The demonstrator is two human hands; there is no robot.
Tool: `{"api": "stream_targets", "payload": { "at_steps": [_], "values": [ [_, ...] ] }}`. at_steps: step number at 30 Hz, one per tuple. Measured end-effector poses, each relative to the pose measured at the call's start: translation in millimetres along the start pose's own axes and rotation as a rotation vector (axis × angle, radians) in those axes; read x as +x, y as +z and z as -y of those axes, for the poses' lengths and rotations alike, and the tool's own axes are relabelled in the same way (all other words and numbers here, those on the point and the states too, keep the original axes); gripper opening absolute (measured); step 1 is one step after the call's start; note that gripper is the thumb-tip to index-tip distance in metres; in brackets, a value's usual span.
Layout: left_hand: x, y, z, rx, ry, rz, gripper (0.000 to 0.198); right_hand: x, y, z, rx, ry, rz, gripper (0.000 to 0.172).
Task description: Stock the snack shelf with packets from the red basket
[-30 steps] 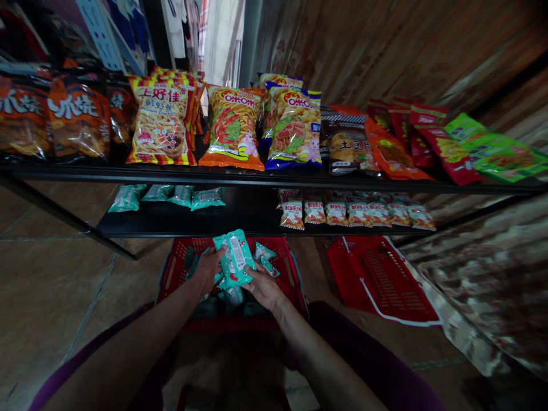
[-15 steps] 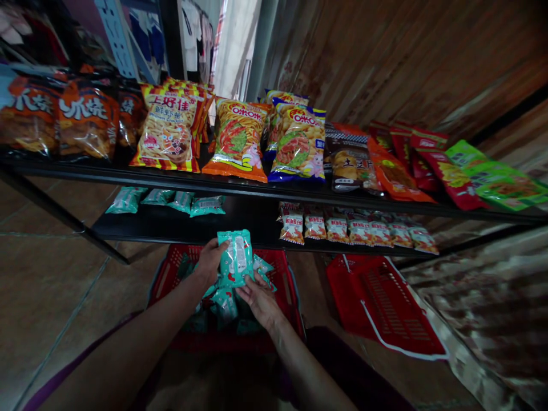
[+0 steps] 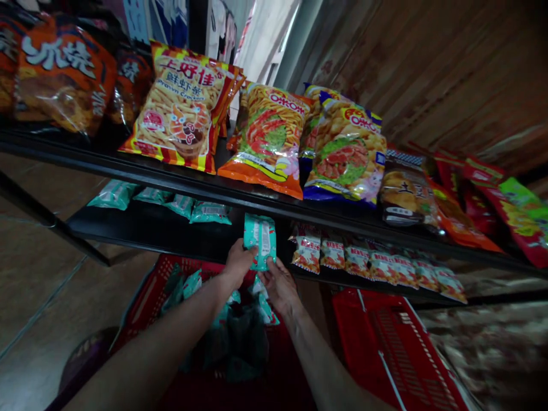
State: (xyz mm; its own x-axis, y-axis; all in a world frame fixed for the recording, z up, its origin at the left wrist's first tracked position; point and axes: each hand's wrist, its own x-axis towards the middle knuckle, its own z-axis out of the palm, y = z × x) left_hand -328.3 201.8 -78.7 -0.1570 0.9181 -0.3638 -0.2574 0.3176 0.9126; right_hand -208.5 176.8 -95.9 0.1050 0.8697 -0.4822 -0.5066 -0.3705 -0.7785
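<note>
Both of my hands hold one teal snack bag (image 3: 261, 237) at the front edge of the lower shelf (image 3: 141, 234). My left hand (image 3: 240, 260) is closed on its left side, and my right hand (image 3: 278, 282) grips its lower right corner. Below my arms, a red shopping basket (image 3: 141, 302) contains several more teal bags, partly covered by my left forearm. A row of teal snack bags (image 3: 113, 194) lies on the left part of the lower shelf. To the right of my hands stand several small white-and-red snack bags (image 3: 331, 251).
Larger bags line the upper shelf, among them prawn crackers (image 3: 182, 108), orange-edged noodle snacks (image 3: 269, 137) and blue-edged snacks (image 3: 346, 154). A second red basket (image 3: 385, 342) with a white handle sits on the floor at right. A black shelf leg (image 3: 47, 217) slants down at left.
My hands have carried the teal bag forward, from over the basket to the lower shelf's edge. The camera view has moved closer to the shelves.
</note>
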Motion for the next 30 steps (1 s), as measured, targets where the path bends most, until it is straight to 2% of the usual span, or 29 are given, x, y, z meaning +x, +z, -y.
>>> {"api": "stream_targets", "payload": {
  "at_steps": [4,8,11,16,19,22,27,30],
  "values": [
    [19,4.0,8,0.069,0.073,-0.011,0.025,26,6,11,-0.046,-0.022,-0.044,0.034],
    [20,-1.0,1,-0.015,-0.031,0.049,0.048,27,9,18,-0.102,-0.032,-0.019,0.031],
    [12,-3.3,-11,-0.068,-0.094,0.035,0.060,21,11,26,-0.133,-0.011,-0.006,0.027],
    [1,0.7,-12,0.005,0.017,0.010,0.042,11,15,33,-0.145,-0.037,0.003,0.020],
    [9,4.8,-2,0.103,0.106,-0.013,0.042,15,16,34,-0.139,-0.022,-0.018,0.020],
    [28,9.4,7,0.169,0.150,-0.055,0.049,33,17,36,-0.141,-0.029,-0.037,0.020],
    [58,21.1,11,0.243,0.247,-0.065,0.054,84,16,40,-0.169,-0.071,-0.071,0.018],
    [68,29.0,8,0.270,0.258,-0.057,0.055,115,9,42,-0.259,-0.165,-0.022,0.018]
  ]
}}
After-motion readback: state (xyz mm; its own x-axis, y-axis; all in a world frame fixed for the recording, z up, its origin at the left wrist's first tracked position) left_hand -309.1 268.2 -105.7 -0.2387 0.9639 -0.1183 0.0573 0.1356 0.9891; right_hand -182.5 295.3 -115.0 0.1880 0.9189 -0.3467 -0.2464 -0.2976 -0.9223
